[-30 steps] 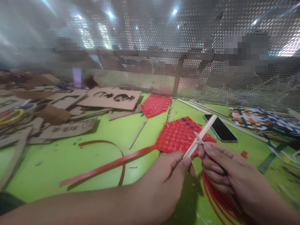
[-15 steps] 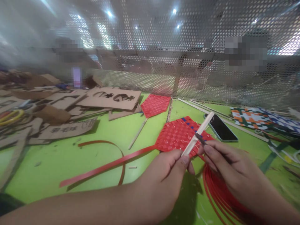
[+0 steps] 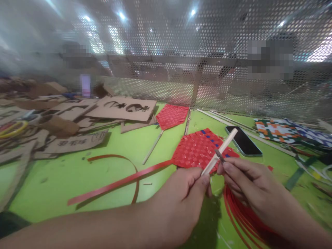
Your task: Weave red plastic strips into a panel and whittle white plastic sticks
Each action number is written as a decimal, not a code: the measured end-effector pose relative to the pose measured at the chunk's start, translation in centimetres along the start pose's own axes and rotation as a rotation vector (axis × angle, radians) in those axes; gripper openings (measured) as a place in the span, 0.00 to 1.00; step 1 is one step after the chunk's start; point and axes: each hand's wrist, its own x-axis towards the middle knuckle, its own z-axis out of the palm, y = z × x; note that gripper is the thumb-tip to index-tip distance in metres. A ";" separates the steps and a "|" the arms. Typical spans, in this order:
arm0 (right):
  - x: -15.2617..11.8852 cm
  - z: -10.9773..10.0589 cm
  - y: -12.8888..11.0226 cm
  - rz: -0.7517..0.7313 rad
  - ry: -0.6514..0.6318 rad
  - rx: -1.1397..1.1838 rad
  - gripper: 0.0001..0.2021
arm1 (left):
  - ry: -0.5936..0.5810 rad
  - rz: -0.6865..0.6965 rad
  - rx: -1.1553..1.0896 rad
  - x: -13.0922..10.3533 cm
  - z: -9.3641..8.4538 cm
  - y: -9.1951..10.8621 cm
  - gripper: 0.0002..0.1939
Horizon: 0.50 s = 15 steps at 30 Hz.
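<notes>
My left hand is closed round the lower end of a pale wooden stick, which slants up to the right. In my right hand a small dark blade is pinched between thumb and fingers; its tip meets the stick about halfway along. Most of the blade is hidden by the fingers. Behind the stick lies a red woven piece with a few blue squares and a long red strip running left from it. Under my right hand is a coil of red strip.
A phone lies just behind the stick. Cut cardboard and yellow-handled scissors fill the left. A smaller red woven fan with a stick handle lies farther back. An orange, green and white woven piece lies right, before a perforated metal screen.
The upper end of the stick has dipped slightly and turned a little. My right hand has shifted slightly, with the blade still against the stick.
</notes>
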 end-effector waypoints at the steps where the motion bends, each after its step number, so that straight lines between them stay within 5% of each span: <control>1: 0.0 0.1 0.0 0.009 -0.004 0.028 0.22 | 0.000 -0.001 -0.003 0.0 0.0 -0.1 0.19; 15: 0.4 -0.2 -0.9 0.138 -0.041 0.241 0.24 | -0.019 -0.050 -0.041 0.4 -0.1 0.1 0.20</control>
